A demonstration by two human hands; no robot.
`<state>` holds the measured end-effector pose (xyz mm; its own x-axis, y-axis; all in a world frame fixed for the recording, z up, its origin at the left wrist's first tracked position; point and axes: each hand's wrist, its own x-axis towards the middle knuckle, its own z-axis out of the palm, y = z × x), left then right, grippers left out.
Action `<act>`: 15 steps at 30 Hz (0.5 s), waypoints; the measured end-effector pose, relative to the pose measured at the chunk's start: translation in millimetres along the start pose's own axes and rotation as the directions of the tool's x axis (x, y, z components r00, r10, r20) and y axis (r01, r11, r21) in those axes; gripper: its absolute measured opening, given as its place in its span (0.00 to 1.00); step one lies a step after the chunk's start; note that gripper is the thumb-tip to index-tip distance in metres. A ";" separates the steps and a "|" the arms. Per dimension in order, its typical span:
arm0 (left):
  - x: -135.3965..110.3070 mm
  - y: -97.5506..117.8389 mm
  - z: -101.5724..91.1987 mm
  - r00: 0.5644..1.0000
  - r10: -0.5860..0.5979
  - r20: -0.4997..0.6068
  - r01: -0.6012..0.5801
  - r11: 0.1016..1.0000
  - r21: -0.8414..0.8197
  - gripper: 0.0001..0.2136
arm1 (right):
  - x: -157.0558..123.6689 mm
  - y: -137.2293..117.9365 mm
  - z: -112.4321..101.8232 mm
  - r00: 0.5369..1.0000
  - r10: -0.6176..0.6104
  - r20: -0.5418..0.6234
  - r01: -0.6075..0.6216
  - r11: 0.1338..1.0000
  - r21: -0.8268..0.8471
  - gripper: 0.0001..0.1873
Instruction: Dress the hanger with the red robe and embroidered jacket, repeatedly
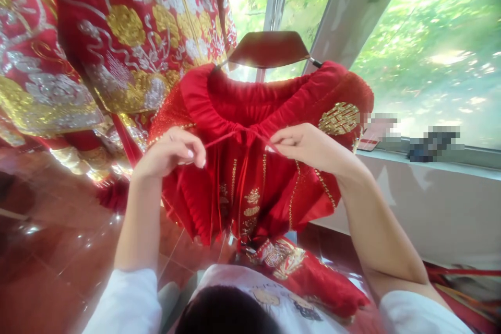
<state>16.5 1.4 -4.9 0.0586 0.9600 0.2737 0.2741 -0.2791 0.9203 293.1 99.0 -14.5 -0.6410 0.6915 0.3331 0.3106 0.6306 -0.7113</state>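
Observation:
A red skirt [250,188] with gold embroidery hangs from a dark wooden hanger [268,48] in front of me. Thin red drawstrings [235,134] run across its gathered waistband. My left hand [172,150] pinches the left string end, fingers closed. My right hand [303,145] pinches the right string end, fingers closed too. The string is pulled taut between both hands at the waistband's middle.
A large red garment [117,36] with gold and silver embroidery hangs at the upper left. A window [430,47] shows green trees; a white sill [450,164] runs at the right. More red embroidered cloth [313,271] lies on the glossy red floor [58,250].

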 end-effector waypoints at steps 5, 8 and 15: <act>-6.8 9.4 31.9 0.751 0.510 -0.419 -0.096 0.713 0.695 0.05 | 8.7 -5.3 6.4 0.979 -0.074 0.191 0.027 0.971 0.239 0.07; 7.5 8.2 51.3 0.567 0.645 -0.512 -0.124 0.681 0.721 0.02 | 8.9 -15.1 23.0 0.984 -0.159 0.082 0.123 0.934 0.336 0.07; 40.1 1.2 52.7 0.799 0.549 -0.245 -0.484 0.829 0.280 0.07 | 18.7 -32.0 58.8 0.752 -0.296 -0.589 0.303 0.949 -0.090 0.09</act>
<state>69.8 40.6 -7.5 -0.0376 0.6087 0.7925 0.4680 -0.6900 0.5521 230.0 71.1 -21.9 -0.1605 0.5413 0.8254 0.1634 0.8393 -0.5186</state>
